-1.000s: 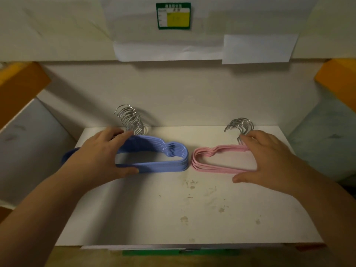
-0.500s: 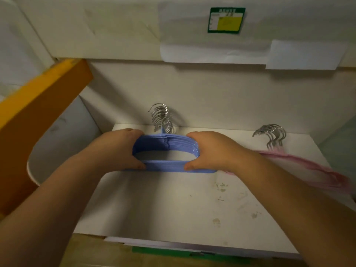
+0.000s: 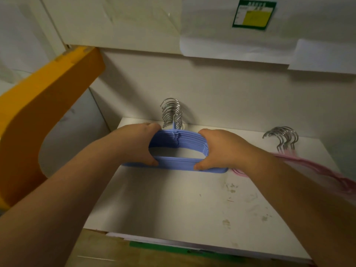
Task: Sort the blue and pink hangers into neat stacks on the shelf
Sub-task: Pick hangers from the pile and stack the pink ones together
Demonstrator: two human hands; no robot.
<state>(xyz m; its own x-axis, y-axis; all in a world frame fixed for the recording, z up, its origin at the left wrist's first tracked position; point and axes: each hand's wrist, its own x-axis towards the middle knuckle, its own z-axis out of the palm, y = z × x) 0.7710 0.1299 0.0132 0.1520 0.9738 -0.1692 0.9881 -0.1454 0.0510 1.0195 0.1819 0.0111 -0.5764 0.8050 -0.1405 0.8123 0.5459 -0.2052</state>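
Observation:
A stack of blue hangers [image 3: 179,140] lies on the white shelf [image 3: 173,199], its metal hooks [image 3: 172,112] bunched upright at the back. My left hand [image 3: 134,145] grips the stack's left part, thumb under the lower bar. My right hand [image 3: 217,149] grips the right part the same way. The pink hangers [image 3: 312,166] lie to the right, partly hidden behind my right forearm, with their hooks [image 3: 283,137] pointing up toward the back wall.
An orange curved panel [image 3: 44,105] stands at the left of the shelf. The back wall carries white paper sheets and a green-and-yellow label [image 3: 254,14]. Smudges mark the shelf's front right. A green strip [image 3: 185,251] runs along the shelf's front edge.
My right hand left the pink hangers and moved onto the blue stack. Both hands now squeeze the blue hangers together. The view has shifted left.

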